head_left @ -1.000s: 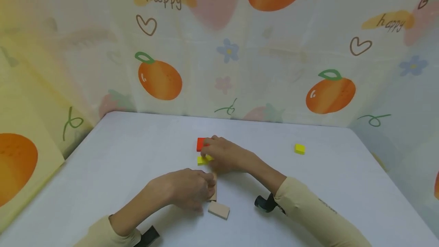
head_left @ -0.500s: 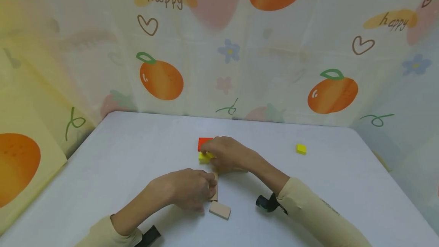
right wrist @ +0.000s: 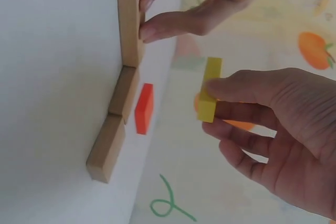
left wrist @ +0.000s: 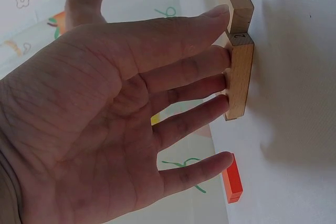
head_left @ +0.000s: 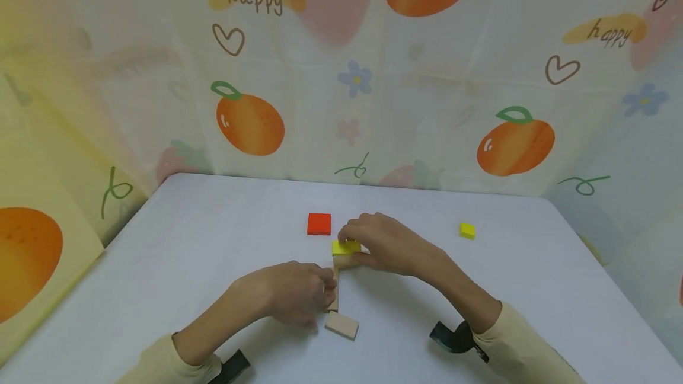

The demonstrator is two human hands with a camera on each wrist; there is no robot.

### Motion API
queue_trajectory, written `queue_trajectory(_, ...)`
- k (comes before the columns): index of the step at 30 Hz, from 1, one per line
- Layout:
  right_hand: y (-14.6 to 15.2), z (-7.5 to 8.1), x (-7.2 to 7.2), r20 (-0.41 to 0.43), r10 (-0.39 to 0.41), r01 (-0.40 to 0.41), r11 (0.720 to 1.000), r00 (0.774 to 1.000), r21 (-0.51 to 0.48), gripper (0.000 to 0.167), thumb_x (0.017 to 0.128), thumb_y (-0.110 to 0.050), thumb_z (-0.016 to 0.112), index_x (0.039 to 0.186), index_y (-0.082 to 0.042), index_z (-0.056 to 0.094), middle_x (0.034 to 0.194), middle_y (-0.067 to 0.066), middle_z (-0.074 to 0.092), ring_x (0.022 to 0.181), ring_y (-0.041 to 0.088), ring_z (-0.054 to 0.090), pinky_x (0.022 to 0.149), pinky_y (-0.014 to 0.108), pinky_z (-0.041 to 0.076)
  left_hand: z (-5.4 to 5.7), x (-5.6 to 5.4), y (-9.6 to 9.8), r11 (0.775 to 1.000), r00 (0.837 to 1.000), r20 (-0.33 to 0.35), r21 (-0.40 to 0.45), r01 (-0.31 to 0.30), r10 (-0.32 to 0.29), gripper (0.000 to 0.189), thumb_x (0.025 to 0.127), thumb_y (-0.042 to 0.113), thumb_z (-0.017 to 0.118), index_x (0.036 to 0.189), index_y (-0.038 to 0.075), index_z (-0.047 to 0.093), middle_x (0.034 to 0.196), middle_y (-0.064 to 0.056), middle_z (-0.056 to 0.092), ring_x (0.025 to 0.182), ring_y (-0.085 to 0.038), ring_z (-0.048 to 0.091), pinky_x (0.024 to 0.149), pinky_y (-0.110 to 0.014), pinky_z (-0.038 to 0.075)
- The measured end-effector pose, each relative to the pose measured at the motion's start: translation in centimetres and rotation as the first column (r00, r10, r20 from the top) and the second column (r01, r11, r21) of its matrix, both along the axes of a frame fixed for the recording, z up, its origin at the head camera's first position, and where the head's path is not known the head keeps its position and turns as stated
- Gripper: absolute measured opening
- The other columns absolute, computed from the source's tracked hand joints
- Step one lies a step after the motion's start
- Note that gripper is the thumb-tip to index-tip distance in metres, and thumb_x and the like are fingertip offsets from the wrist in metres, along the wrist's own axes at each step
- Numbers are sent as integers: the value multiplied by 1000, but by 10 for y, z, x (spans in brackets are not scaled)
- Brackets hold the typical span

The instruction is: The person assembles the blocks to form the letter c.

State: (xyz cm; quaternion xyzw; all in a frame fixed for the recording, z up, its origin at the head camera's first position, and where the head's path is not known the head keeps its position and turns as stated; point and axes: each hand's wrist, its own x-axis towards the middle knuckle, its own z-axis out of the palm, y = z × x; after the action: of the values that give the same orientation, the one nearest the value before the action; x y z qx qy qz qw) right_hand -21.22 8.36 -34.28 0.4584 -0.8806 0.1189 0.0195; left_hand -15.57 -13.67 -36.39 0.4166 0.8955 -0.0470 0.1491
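Note:
My right hand (head_left: 392, 245) pinches a yellow block (right wrist: 211, 88) between thumb and fingers, raised off the table. In the head view this block overlaps a wooden block (head_left: 343, 262). My left hand (head_left: 290, 290) rests its fingertips along the top of another wooden block (left wrist: 240, 74), fingers nearly straight; the thumb tip lies near the joint with the adjoining block (left wrist: 237, 3). The right wrist view shows more wooden blocks (right wrist: 106, 148) set end to end in a bent line. A red block (head_left: 319, 224) lies flat behind the hands.
A loose wooden block (head_left: 341, 325) lies at the near end of the line, angled. A small yellow block (head_left: 466, 230) sits at the right rear of the white table (head_left: 240, 212). A fruit-printed cloth (head_left: 373, 105) hangs behind the table.
My right hand has moved right with the yellow block, away from in front of the red block, which is now fully visible. My left hand stays in place.

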Motion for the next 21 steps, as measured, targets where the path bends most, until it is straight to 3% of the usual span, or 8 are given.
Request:
queue_trajectory(13, 31, -2, 29, -7, 30, -30, 998, 1000, 56, 33, 84, -13, 88, 114, -21, 76, 110, -8, 77, 90, 8, 63, 82, 21, 55, -1, -1, -1, 999, 998, 53, 30, -42, 40, 34, 85, 37, 87, 117, 30, 80, 131, 9, 66, 121, -11, 62, 103, -28, 57)
queue_trajectory(21, 40, -8, 42, 18, 69, -70, 992, 997, 108, 34, 83, -12, 88, 114, -20, 77, 108, -8, 78, 93, 7, 64, 85, 21, 56, -1, -1, -1, 999, 999, 37, 38, -25, 24, 30, 85, 35, 88, 113, 27, 81, 131, 8, 67, 120, -12, 64, 102, -29, 58)
